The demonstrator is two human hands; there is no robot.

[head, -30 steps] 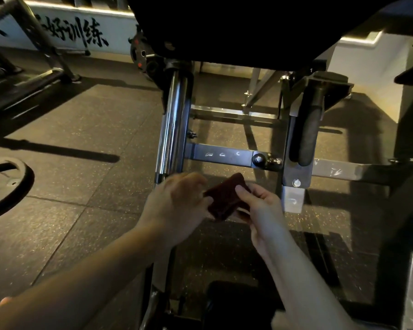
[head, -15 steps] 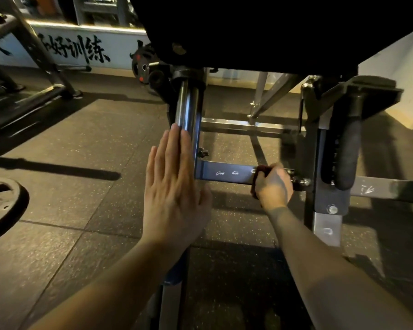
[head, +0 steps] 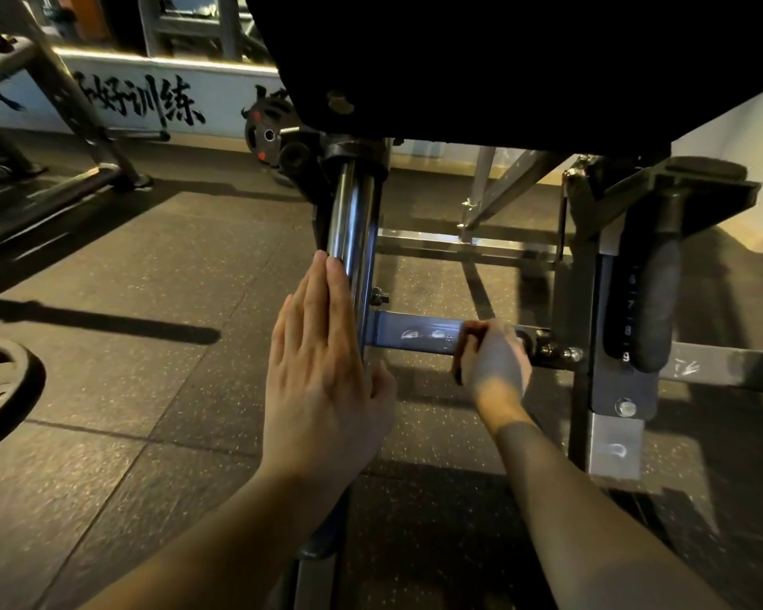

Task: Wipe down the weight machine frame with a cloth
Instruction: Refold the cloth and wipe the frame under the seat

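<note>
My right hand point(head: 494, 363) grips the dark cloth point(head: 470, 334) against the frame's crossbar point(head: 415, 334), near its right end; bare bar runs leftward. My left hand point(head: 322, 372) rests flat, fingers straight, on the chrome post point(head: 353, 222).

**Cloth on the lower crossbar of the machine**

The right hand point(head: 496, 367) holds a dark red folded cloth point(head: 468, 341) and presses it on the grey horizontal metal crossbar point(head: 415, 334) of the weight machine. The left hand point(head: 322, 372) lies flat, with straight fingers, against the shiny chrome vertical post point(head: 353, 222). A black round weight plate point(head: 1, 385) lies on the dark speckled rubber floor point(head: 150, 345) at the left. A black padded handle point(head: 655, 301) hangs at the right.
</note>
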